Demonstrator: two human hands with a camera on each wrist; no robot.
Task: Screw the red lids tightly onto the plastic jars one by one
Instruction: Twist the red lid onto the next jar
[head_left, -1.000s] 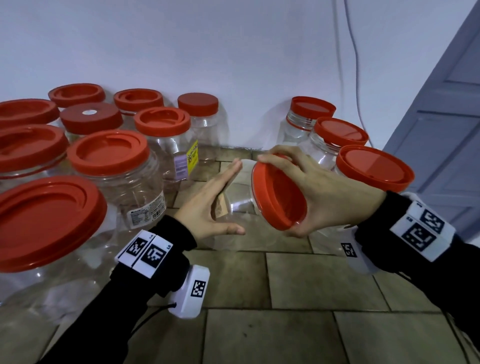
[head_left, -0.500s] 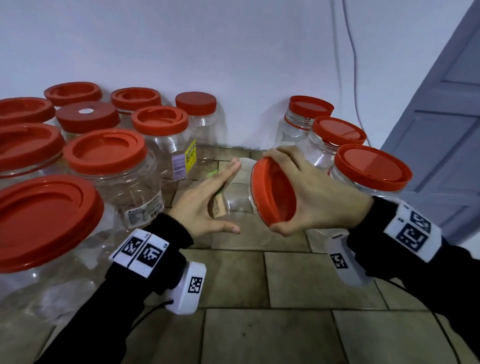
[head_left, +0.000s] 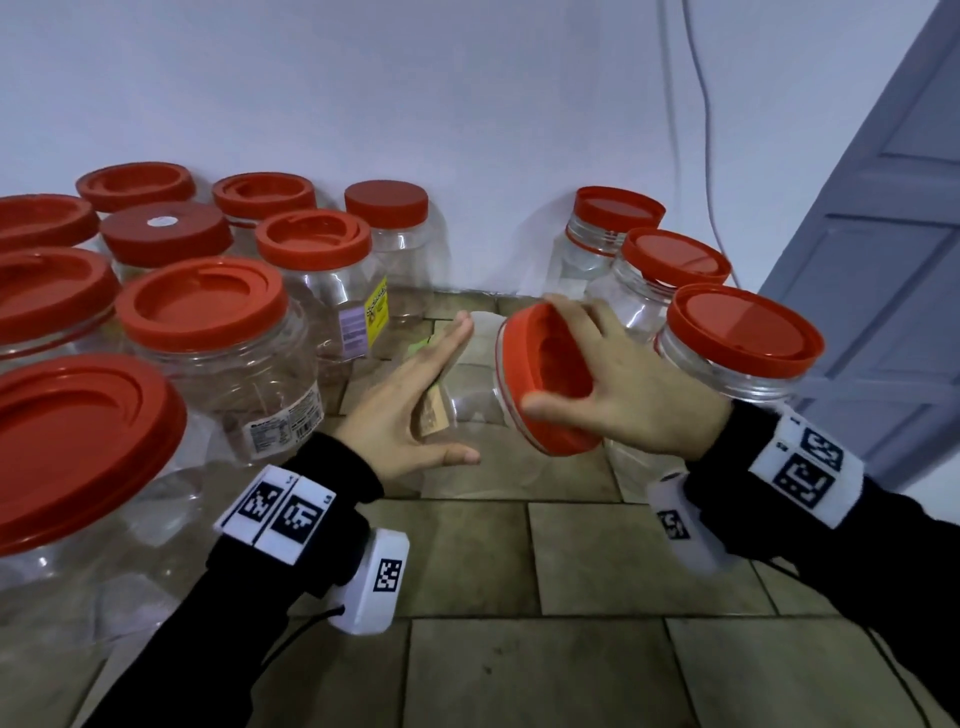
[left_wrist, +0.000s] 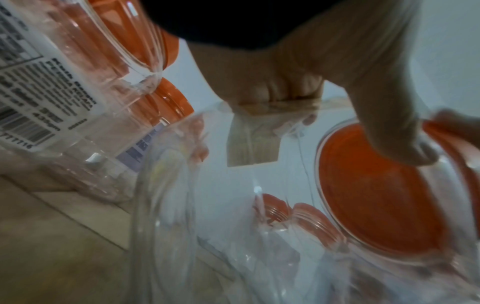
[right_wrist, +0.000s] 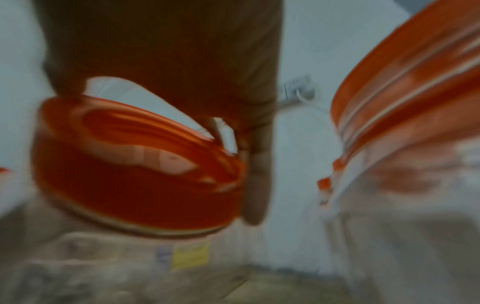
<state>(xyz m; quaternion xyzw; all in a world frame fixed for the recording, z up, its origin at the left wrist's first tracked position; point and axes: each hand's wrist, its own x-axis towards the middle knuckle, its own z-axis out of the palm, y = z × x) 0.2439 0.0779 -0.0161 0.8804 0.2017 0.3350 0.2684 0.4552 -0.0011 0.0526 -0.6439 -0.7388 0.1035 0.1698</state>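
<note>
A clear plastic jar (head_left: 467, 410) lies tilted on its side between my hands, its mouth toward the right. My left hand (head_left: 457, 392) presses its side with straight fingers, thumb spread below. A red lid (head_left: 561, 395) sits on the jar's mouth. My right hand (head_left: 540, 353) grips the lid's rim, fingers over the top and thumb at the lower front. The left wrist view shows the jar (left_wrist: 233, 205) from close up with the lid (left_wrist: 376, 195) seen through it. The right wrist view is blurred; the lid (right_wrist: 135, 174) shows under my fingers.
Several capped jars (head_left: 202, 306) crowd the left side and reach the wall. Three more capped jars (head_left: 743, 332) stand close behind my right hand. A blue door (head_left: 883, 260) is at the right, a cable (head_left: 701, 104) hangs on the wall, and a tiled floor (head_left: 519, 571) lies below.
My right hand has turned round the lid, and its thumb now shows at the lower front. The lid faces me more. My left hand and the jar have hardly moved.
</note>
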